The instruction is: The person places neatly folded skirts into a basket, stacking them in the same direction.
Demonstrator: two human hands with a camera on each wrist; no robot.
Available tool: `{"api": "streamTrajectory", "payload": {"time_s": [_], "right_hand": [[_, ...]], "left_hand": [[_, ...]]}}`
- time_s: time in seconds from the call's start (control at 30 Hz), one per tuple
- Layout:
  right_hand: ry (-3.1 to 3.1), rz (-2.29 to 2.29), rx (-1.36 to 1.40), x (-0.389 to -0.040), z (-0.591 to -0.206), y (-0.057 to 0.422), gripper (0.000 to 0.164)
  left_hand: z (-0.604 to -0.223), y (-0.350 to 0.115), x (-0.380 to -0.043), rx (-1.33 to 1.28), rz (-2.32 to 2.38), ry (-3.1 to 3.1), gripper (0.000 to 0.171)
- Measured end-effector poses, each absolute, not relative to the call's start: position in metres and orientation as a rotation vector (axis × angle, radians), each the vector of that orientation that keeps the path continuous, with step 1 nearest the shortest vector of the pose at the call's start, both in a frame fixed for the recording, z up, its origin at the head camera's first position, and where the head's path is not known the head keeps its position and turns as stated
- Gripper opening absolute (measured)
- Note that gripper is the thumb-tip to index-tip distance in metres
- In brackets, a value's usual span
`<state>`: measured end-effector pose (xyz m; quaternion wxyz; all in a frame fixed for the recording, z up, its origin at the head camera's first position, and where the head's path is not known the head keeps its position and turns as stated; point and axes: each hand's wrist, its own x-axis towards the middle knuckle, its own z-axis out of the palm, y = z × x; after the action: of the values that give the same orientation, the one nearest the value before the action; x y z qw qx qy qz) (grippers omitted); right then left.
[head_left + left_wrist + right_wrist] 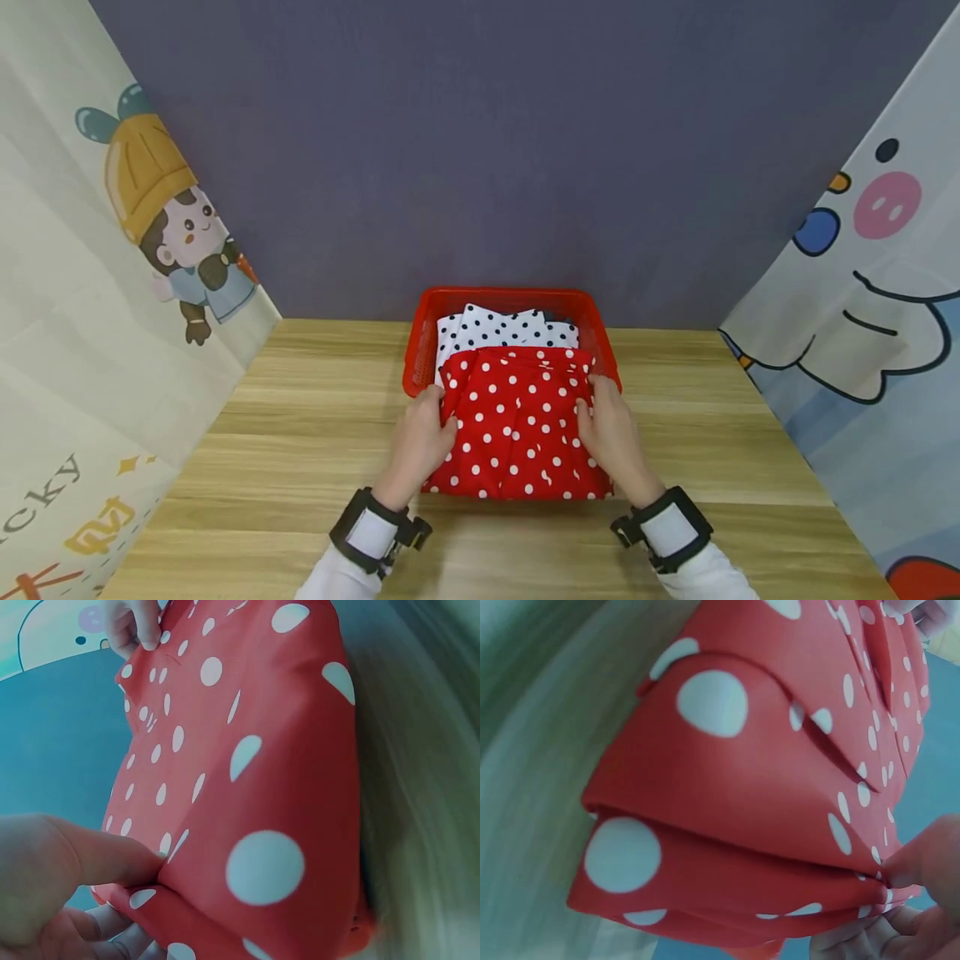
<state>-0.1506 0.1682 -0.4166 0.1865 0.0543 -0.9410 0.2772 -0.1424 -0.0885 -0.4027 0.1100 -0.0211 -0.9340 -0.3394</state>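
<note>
A folded red cloth with white dots (517, 425) is held between my two hands, over the front of a red plastic basket (504, 292). My left hand (422, 437) pinches its left edge, thumb on top and fingers beneath, as the left wrist view shows. On the opposite edge, my right hand (613, 429) grips the layered folds the same way; thumb and fingers (922, 892) close on them in the right wrist view. Inside the basket lies a white cloth with black dots (495, 331), its front part hidden by the red one.
The basket stands at the back of a wood-grain table (315, 425), close to a dark grey-blue wall (480, 150). Printed curtains hang at the left (67, 250) and right (885, 333). A dark patch of something shows at the basket's back right.
</note>
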Motion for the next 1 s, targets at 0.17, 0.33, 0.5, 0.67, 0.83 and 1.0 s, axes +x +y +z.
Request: {"api": "streamTrajectory", "payload": {"time_s": [0.17, 0.33, 0.5, 0.67, 0.83, 1.0], "right_hand": [[-2.648, 0.756, 0.199, -0.165, -0.407, 0.171, 0.049], [-2.644, 0.736, 0.223, -0.179, -0.396, 0.174, 0.047], [-2.644, 0.721, 0.241, -0.195, -0.385, 0.176, 0.044], [-2.646, 0.676, 0.255, -0.211, -0.374, 0.175, 0.043], [-2.713, 0.68, 0.227, -0.227, -0.363, 0.171, 0.046], [-2.749, 0.69, 0.196, -0.24, -0.354, 0.169, 0.049]], "left_hand": [[-0.395, -0.088, -0.156, -0.074, -0.997, -2.739, 0.042], [-0.385, -0.086, -0.172, -0.119, -0.968, -2.732, 0.041], [-0.375, -0.084, -0.189, -0.142, -0.926, -2.738, 0.041], [-0.367, -0.085, -0.205, -0.144, -0.883, -2.754, 0.04], [-0.359, -0.086, -0.22, -0.131, -0.84, -2.78, 0.037], [-0.351, -0.086, -0.235, -0.146, -0.739, -2.788, 0.03]]}}
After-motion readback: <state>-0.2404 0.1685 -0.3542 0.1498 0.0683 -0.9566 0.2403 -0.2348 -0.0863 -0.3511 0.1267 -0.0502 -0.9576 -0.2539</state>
